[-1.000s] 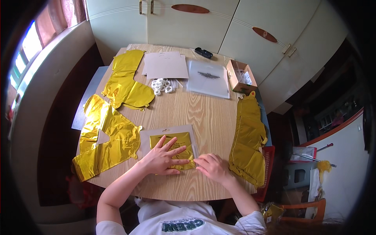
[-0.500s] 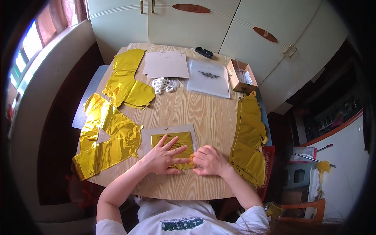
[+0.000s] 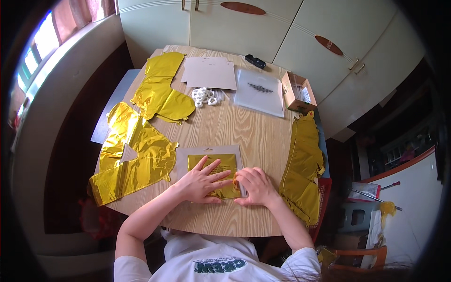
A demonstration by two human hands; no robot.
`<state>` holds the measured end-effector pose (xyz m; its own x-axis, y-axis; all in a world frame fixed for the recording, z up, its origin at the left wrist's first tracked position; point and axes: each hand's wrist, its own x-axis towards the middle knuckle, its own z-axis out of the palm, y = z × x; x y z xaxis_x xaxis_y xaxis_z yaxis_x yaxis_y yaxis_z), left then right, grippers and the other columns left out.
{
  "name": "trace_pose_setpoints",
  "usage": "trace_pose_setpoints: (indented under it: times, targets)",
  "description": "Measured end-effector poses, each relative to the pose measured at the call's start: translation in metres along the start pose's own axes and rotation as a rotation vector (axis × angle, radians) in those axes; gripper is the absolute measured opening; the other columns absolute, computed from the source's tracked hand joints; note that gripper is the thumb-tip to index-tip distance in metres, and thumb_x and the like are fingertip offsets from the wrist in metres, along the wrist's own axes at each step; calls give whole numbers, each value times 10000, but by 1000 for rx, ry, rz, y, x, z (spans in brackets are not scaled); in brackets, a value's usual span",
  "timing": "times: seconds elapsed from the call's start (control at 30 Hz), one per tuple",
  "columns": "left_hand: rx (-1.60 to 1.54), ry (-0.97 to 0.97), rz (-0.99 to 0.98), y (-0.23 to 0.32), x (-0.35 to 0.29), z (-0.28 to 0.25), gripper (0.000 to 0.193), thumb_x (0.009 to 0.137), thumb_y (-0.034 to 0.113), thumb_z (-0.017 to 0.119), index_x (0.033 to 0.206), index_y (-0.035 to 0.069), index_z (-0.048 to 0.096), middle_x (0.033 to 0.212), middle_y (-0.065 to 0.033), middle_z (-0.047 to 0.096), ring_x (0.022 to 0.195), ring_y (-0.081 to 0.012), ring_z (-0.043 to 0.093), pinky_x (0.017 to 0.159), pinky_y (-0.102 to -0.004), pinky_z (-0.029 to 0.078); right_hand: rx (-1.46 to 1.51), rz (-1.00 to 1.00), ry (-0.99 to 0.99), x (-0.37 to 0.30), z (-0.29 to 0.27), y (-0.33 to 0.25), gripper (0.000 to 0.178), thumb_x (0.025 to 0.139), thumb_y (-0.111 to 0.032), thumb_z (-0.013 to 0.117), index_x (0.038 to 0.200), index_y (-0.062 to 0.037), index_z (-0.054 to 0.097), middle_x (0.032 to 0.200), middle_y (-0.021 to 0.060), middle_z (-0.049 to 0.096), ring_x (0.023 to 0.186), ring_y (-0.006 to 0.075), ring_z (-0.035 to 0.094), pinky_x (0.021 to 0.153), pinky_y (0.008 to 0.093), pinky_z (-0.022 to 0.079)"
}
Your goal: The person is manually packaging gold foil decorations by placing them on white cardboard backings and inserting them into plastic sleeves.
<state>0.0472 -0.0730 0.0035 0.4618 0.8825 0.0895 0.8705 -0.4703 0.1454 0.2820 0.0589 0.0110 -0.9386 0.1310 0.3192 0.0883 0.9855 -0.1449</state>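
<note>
On the near part of the table lies a flat packet: a grey card (image 3: 188, 151) with a hanging slot, and on it a neatly folded gold foil sheet (image 3: 228, 161). My left hand (image 3: 201, 183) rests palm down on the gold foil, fingers spread. At the packet's right edge my right hand (image 3: 257, 187) has its fingers bent together, the thumb low by the lower right corner. Something small and orange shows at its fingertips, too covered to name. A clear plastic strip (image 3: 243, 189) shows beside those fingers.
Two gold foil balloons (image 3: 157, 150) (image 3: 162, 96) lie flat at the left; more folded gold foil (image 3: 303, 164) is at the right edge. Farther back are grey cards (image 3: 211, 73), white rings (image 3: 202, 95), clear bags (image 3: 258, 96), an open carton (image 3: 300, 101) and a black object (image 3: 255, 61).
The whole view has shifted a little, so the table appears slightly higher and farther right. My left hand stays flat on the foil, and my right hand remains at the packet's right edge.
</note>
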Motion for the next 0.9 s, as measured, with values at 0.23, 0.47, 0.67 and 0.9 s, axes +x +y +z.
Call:
trace_pose_setpoints:
  times: [0.23,0.47,0.67,0.9]
  targets:
    - [-127,25,-33,-3,2,3,635,980,547,347,1514,205,307,1560,-39,314,1464,-349,192,1177,-577,80,-31,55,-32,4,-2,-1,746,686,-631,691,1139,-56,548,1200,97,537,1177,264,491,1040,433,349]
    - [-304,226,-293,-20,-10,-16,556,960,274,507,1442,33,369,1490,-181,383,1415,-363,301,1164,-499,224,28,64,-53,2,-9,-16,634,758,-529,695,1196,-88,568,1260,97,532,1265,278,456,1087,445,334]
    - [-171,208,-468,-34,-35,-13,544,950,310,522,1376,-16,426,1441,-181,436,1384,-354,353,1144,-502,262,25,-33,-49,3,-7,-22,460,827,-366,680,1206,-110,635,1301,90,577,1243,291,514,1053,441,412]
    - [-135,214,-429,-35,-38,-5,574,955,363,516,1380,-12,427,1455,-174,423,1398,-342,334,1160,-493,231,-97,-167,-48,3,-11,-27,355,817,-261,679,1129,-92,681,1180,65,663,1129,258,611,959,418,505]
